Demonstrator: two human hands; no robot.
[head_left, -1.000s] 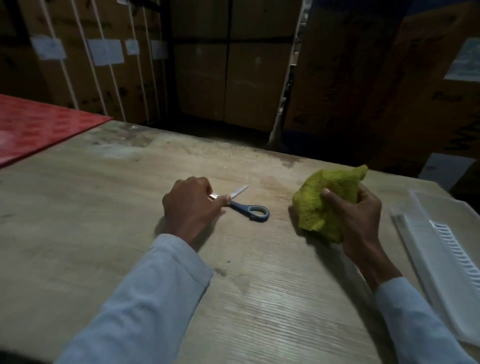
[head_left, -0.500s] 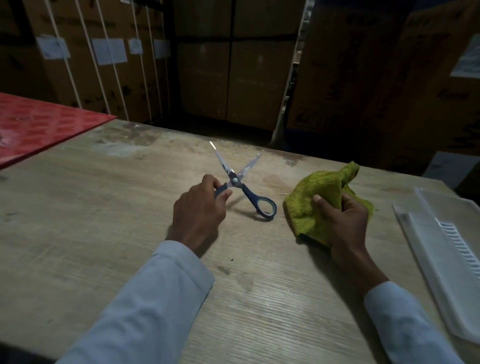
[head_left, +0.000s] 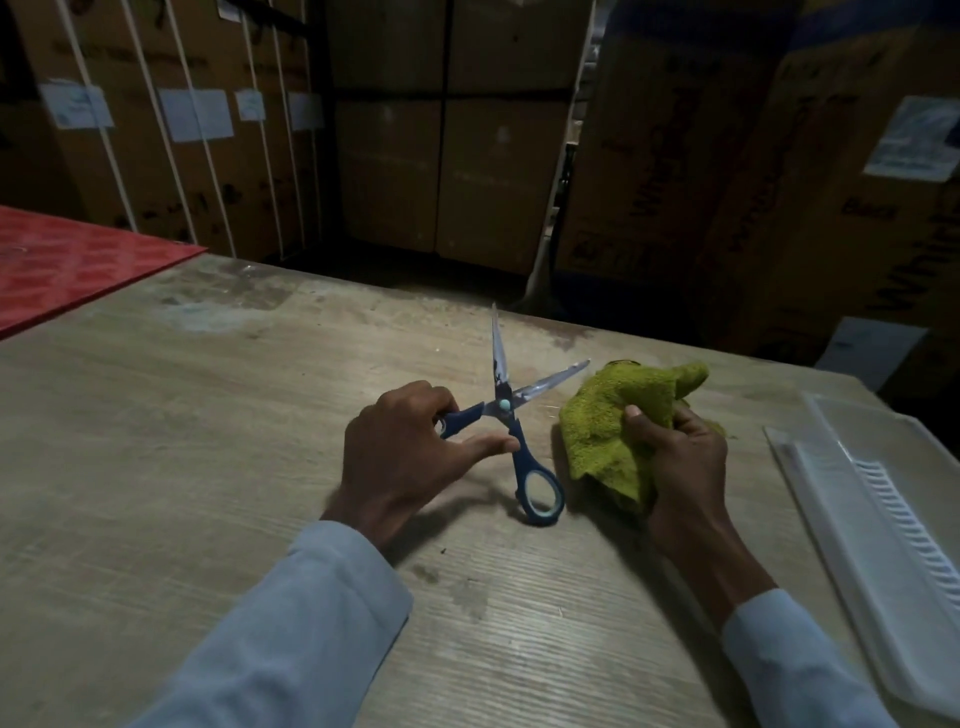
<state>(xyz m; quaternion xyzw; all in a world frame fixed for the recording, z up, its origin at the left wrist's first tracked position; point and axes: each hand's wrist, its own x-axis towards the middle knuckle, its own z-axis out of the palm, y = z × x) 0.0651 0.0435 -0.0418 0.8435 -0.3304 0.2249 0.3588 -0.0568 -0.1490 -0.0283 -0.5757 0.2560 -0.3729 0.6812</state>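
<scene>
Your left hand (head_left: 410, 447) grips one blue handle of the scissors (head_left: 511, 423), with the fingers curled round it and the thumb lying against the shank of the other handle. That handle's loop rests on the table (head_left: 156, 467). A second ago the scissors lay shut and flat under that hand. Now the blades stand spread in a wide V, one pointing away from you and the other toward the green cloth (head_left: 605, 415). Your right hand (head_left: 680, 457) is clamped on the bunched cloth and has brought it lower and closer, just right of the scissors, with the nearer blade tip close to its top fold. I cannot tell whether they touch. This looks like the opening for a wipe, since both blade faces are now exposed. Lead with the cloth along the flat, not across the edge.
</scene>
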